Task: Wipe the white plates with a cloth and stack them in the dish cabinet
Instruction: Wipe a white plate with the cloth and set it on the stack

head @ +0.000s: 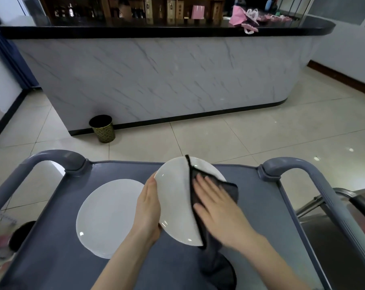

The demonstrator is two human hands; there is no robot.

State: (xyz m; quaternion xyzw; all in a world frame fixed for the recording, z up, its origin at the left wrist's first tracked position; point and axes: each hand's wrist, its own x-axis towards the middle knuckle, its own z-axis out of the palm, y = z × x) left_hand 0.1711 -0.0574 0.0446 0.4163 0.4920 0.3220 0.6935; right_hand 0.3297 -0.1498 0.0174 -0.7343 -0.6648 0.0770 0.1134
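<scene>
A plate [173,201] is clasped above the cart [52,237] by the left grip [148,210]. A cloth [230,190] is pressed on it by the flat right grip [219,212].

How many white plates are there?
2. The held plate is gripped by the left hand while the right hand presses a dark cloth on it; the second plate lies on the grey cart to its left. Others could hide beneath it.
</scene>
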